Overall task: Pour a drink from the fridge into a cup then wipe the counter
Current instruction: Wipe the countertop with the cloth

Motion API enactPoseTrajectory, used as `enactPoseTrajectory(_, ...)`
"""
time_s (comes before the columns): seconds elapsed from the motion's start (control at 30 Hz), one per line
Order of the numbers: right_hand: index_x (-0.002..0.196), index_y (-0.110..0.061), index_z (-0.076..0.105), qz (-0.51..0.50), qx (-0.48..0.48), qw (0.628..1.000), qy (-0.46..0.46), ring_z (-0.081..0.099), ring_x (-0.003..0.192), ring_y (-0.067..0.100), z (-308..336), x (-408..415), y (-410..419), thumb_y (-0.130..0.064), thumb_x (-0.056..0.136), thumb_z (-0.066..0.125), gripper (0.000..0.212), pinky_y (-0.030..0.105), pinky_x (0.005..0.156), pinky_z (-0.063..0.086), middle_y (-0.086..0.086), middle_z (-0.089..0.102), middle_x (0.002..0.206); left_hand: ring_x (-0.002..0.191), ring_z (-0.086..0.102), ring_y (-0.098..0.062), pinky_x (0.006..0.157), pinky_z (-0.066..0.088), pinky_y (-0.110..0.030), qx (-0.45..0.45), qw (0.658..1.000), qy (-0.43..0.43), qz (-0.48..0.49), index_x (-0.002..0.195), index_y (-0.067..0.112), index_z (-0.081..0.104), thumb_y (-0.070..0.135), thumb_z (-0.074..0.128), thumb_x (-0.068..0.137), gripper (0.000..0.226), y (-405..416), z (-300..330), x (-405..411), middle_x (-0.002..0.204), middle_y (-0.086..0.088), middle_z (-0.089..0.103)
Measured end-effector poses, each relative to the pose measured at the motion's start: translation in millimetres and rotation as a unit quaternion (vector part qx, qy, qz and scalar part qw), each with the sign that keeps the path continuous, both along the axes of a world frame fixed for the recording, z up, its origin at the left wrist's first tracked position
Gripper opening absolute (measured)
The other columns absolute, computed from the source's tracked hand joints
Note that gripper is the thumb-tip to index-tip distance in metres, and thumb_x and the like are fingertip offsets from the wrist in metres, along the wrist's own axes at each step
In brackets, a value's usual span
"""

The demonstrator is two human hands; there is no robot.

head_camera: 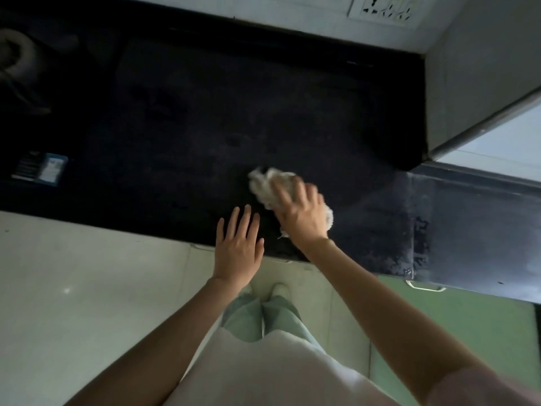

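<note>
A crumpled white cloth (265, 186) lies on the black counter (205, 118) near its front edge. My right hand (301, 212) presses down on the cloth, fingers spread over it and slightly blurred. My left hand (238, 247) lies flat with straight fingers on the counter's front edge, just left of the cloth. No cup or drink shows in this view.
A small blue-and-white packet (41, 169) lies at the counter's left. A dim rounded object (17, 54) sits at the far left back. A grey wall corner (474, 92) juts in on the right. A wall socket (383, 7) is above. Green cabinet door with handle (424, 287) below right.
</note>
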State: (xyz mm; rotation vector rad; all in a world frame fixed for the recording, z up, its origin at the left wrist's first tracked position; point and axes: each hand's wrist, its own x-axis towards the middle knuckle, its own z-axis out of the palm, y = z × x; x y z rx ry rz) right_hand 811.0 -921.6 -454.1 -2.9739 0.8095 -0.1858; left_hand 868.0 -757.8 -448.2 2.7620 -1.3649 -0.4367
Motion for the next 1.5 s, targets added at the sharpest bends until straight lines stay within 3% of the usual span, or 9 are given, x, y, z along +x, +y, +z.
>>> enactPoseTrajectory(0.1,0.14,-0.031,0.045,0.04,0.0,0.999,0.015,0.055,0.093,0.037,3.7,7.1,-30.1,-0.047,0.09,0.047,0.052,0.043,0.07,0.05,0.016,0.055,0.124,0.133,0.04,-0.035,0.101,0.038,-0.055,-0.008,1.0,-0.004,-0.016,0.134,0.009,0.051,0.038,0.03,0.093,0.054,1.2,-1.1,4.7,0.145,-0.014,0.044)
enactPoseTrajectory(0.33,0.146,-0.029,0.023,-0.29,0.06,0.949,0.109,0.038,0.117,0.042,22.0,12.7,-182.2,-0.038,0.094,0.048,0.059,0.049,0.093,0.038,0.02,0.031,0.141,0.13,0.044,-0.036,0.099,0.041,-0.055,-0.02,0.998,-0.016,-0.053,0.135,0.008,0.05,0.039,0.031,0.094,0.055,7.0,-2.0,12.3,0.144,-0.015,0.045)
enactPoseTrajectory(0.47,0.143,-0.029,0.036,-0.254,0.018,0.964,0.077,0.048,0.105,0.042,9.7,23.0,-111.4,-0.038,0.093,0.043,0.051,0.047,0.083,0.041,0.021,0.042,0.135,0.133,0.041,-0.035,0.101,0.039,-0.054,-0.011,0.998,-0.01,-0.056,0.138,0.009,0.047,0.04,0.028,0.095,0.056,8.6,-1.5,11.9,0.147,-0.014,0.042)
enactPoseTrajectory(0.57,0.135,-0.028,0.05,-0.107,0.011,0.994,0.036,0.055,0.085,0.04,7.8,20.8,-25.3,-0.036,0.084,0.042,0.052,0.043,0.064,0.047,0.02,0.056,0.117,0.134,0.04,-0.034,0.101,0.038,-0.054,0.0,0.998,-0.015,-0.053,0.138,0.009,0.046,0.04,0.026,0.095,0.057,8.8,-0.5,10.6,0.147,-0.014,0.042)
enactPoseTrajectory(0.7,0.142,-0.031,0.042,0.024,0.008,0.998,0.051,0.054,0.096,0.038,8.6,12.6,-16.8,-0.042,0.086,0.055,0.058,0.045,0.073,0.049,0.018,0.052,0.127,0.131,0.043,-0.034,0.099,0.04,-0.054,0.017,0.999,-0.015,-0.045,0.135,0.01,0.05,0.041,0.023,0.094,0.058,4.5,4.7,10.6,0.144,-0.014,0.046)
enactPoseTrajectory(0.93,0.146,-0.03,0.028,-0.266,0.058,0.96,0.066,0.042,0.113,0.043,20.3,-8.0,-177.1,-0.047,0.094,0.046,0.057,0.048,0.088,0.041,0.021,0.035,0.138,0.132,0.042,-0.033,0.103,0.038,-0.055,-0.045,0.997,-0.039,-0.056,0.135,0.012,0.049,0.04,0.025,0.096,0.054,-48.9,29.0,20.2,0.142,-0.012,0.048)
enactPoseTrajectory(1.13,0.144,-0.029,0.038,-0.246,0.037,0.967,0.052,0.048,0.101,0.041,10.4,-15.6,-168.8,-0.043,0.093,0.05,0.054,0.047,0.082,0.045,0.022,0.041,0.135,0.143,0.021,-0.031,0.113,0.022,-0.052,0.001,0.997,-0.018,-0.08,0.149,0.015,0.024,0.039,0.028,0.101,0.053,-136.9,26.6,33.4,0.156,-0.01,0.024)
enactPoseTrajectory(1.27,0.135,-0.031,0.051,-0.175,0.026,0.984,0.015,0.054,0.084,0.038,6.6,-16.3,-135.5,-0.042,0.083,0.063,0.054,0.042,0.068,0.049,0.018,0.056,0.123,0.143,0.019,-0.034,0.112,0.024,-0.053,0.044,0.997,-0.022,-0.058,0.148,0.015,0.027,0.041,0.027,0.1,0.054,-163.4,16.7,38.5,0.156,-0.01,0.022)
enactPoseTrajectory(1.5,0.148,-0.028,0.023,-0.252,0.05,0.964,0.066,0.043,0.109,0.04,15.2,41.2,-257.3,-0.036,0.093,0.05,0.062,0.046,0.089,0.041,0.019,0.035,0.138,0.136,0.034,-0.039,0.104,0.037,-0.055,0.043,0.997,-0.029,-0.059,0.141,0.01,0.042,0.041,0.038,0.096,0.055,-165.7,8.2,40.1,0.148,-0.015,0.038)
